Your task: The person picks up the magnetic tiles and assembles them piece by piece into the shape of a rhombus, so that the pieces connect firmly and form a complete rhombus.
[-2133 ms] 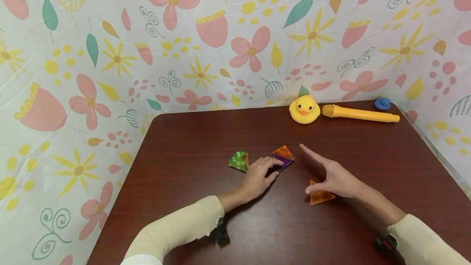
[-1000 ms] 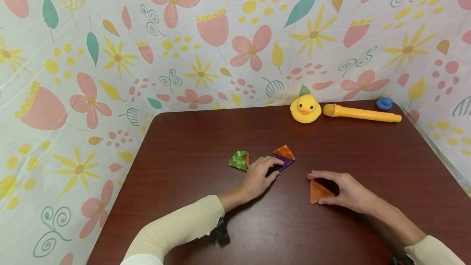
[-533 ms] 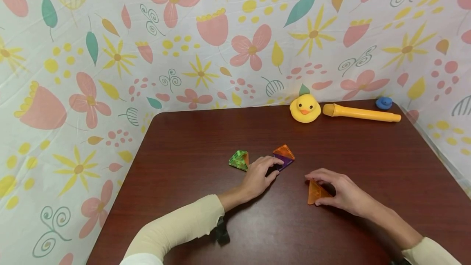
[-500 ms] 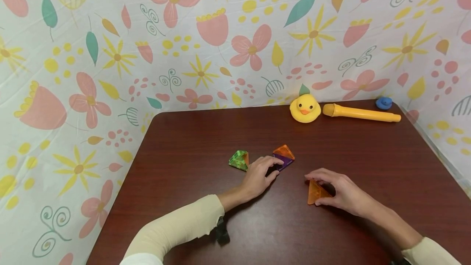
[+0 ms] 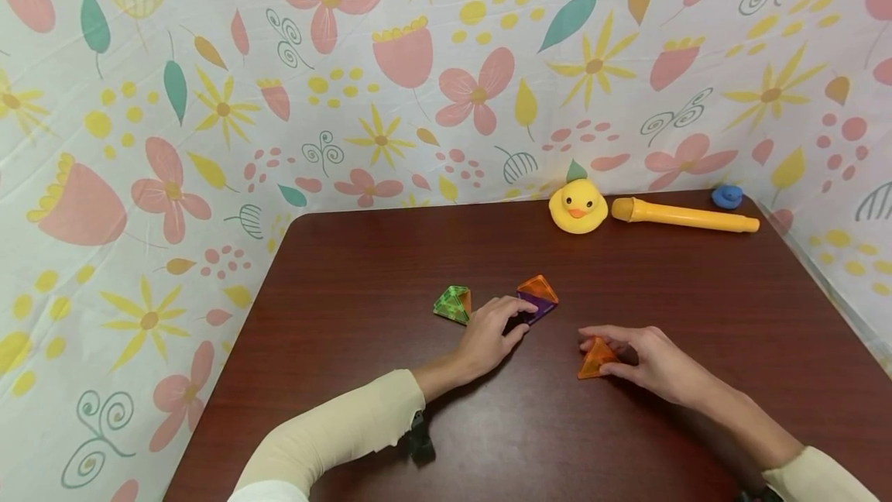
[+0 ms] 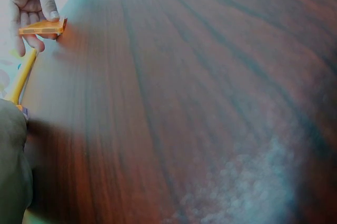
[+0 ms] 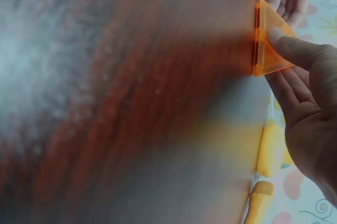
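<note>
My right hand [image 5: 658,366] pinches an orange translucent triangular magnetic tile [image 5: 592,361] with the thumb on its near face and the fingers behind. In the right wrist view this tile [image 7: 271,58] stands upright above the tabletop, point toward the palm. My left hand [image 5: 493,331] rests on the table, its index finger touching a purple tile [image 5: 536,308] and its thumb by the near edge. A second orange triangular tile [image 5: 538,288] adjoins the purple one on the far side. Left of that hand lie green tiles [image 5: 451,305] with an orange piece, partly hidden by the hand.
Along the back of the dark wooden table [image 5: 390,254] sit a yellow rubber duck [image 5: 578,208], a yellow toy microphone [image 5: 686,215] and a small blue toy [image 5: 727,196]. A flower-print cloth [image 5: 376,84] hangs behind the table.
My right hand has come down from above the orange triangular tile, taken hold of it, and tilted it up while shifting it slightly left. The left hand has stayed in place.
</note>
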Available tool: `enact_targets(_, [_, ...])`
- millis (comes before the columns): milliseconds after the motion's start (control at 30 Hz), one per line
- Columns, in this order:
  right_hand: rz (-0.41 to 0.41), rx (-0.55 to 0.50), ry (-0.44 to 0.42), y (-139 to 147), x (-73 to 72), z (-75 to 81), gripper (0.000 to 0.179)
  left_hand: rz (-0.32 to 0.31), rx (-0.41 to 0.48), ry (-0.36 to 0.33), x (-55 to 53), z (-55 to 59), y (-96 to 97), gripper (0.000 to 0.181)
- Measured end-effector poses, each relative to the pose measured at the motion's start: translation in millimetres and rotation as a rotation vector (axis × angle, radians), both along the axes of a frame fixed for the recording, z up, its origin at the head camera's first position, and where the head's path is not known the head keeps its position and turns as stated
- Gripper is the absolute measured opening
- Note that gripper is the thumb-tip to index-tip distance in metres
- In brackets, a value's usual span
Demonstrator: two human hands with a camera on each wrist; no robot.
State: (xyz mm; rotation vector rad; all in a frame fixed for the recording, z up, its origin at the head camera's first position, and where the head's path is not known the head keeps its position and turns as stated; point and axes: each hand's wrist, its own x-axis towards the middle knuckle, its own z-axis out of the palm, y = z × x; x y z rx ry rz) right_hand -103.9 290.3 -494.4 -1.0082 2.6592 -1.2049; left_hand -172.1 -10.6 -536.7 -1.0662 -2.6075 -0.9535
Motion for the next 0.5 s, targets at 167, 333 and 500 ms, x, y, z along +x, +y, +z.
enact_targets(167, [0.012,-0.006,0.021,0.2,-1.0,0.6,0.053,-0.002,0.005,0.002,-0.6,-0.7,-0.4,0.033])
enact_targets(333, [0.061,-0.037,0.036,0.4,-1.6,2.2,0.045,-0.004,0.004,0.008,-0.9,-1.1,-0.7,0.033])
enact_targets(500, [0.069,-0.048,0.032,-0.2,-1.8,4.0,0.035,-0.008,0.009,0.011,-0.9,-1.2,-0.6,0.033])
